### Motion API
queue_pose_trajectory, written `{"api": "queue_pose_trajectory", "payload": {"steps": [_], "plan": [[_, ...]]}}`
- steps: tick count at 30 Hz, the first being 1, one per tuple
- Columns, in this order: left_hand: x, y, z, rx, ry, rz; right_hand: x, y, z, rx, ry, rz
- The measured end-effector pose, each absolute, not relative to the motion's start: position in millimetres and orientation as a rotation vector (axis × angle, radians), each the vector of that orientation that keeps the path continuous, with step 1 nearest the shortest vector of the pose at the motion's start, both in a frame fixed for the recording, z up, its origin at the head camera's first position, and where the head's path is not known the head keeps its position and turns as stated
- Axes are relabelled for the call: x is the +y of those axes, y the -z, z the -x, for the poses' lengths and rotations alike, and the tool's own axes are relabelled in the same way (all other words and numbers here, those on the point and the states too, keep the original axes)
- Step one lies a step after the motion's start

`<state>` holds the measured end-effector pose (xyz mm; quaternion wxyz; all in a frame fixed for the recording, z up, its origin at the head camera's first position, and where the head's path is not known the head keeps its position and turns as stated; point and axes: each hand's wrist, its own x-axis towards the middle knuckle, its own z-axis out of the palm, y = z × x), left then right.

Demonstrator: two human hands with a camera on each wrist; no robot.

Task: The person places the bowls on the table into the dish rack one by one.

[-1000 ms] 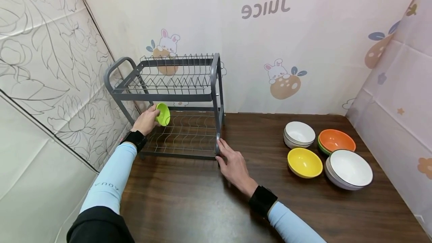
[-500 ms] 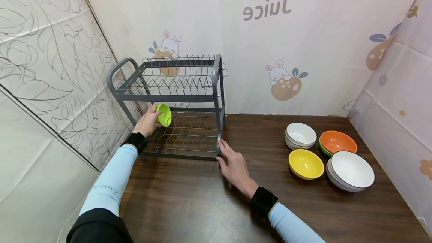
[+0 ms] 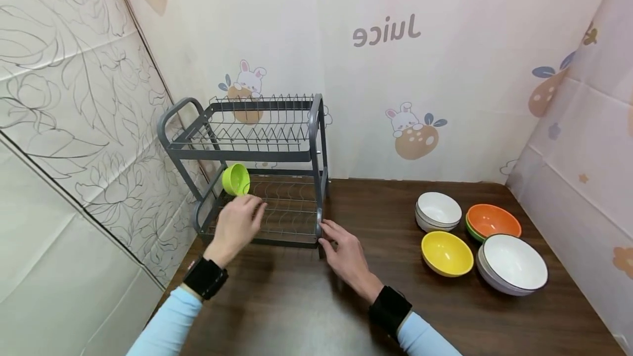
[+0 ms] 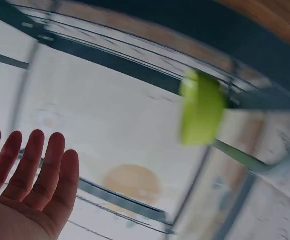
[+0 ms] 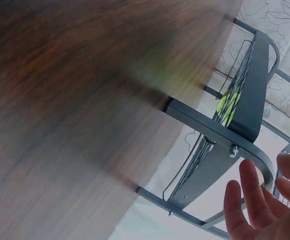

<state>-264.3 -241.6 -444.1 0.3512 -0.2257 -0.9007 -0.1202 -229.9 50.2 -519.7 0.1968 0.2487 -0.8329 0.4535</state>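
A small lime-green bowl [image 3: 236,179] stands on its side at the left end of the lower tier of a two-tier grey dish rack [image 3: 242,155]. My left hand [image 3: 237,227] is in front of that tier, just below the bowl in the head view. In the left wrist view its fingers [image 4: 49,165] are extended and hold nothing, apart from the blurred bowl [image 4: 203,110]. My right hand [image 3: 348,257] has its fingertips at the lower front right post of the rack. Seen from the right wrist, thumb and fingers [image 5: 254,192] are spread beside the grey frame.
On the right of the brown table [image 3: 296,301] are a stack of small white bowls [image 3: 439,209], an orange bowl [image 3: 493,220] nested in a green one, a yellow bowl [image 3: 447,253] and stacked larger white bowls [image 3: 514,261]. Patterned wall sheets stand behind and at both sides.
My left hand has let go of the lime-green bowl and drawn back toward me and right. The bowl stays in the rack. My right hand keeps its place; the head view has tilted up slightly.
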Motion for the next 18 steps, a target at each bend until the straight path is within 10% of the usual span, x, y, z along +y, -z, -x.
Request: {"api": "queue_pose_trajectory", "payload": {"steps": [18], "plan": [[-122,475,202,-2.301,0.550,0.791,108,504,213,-2.170,-1.122,-0.662]]}}
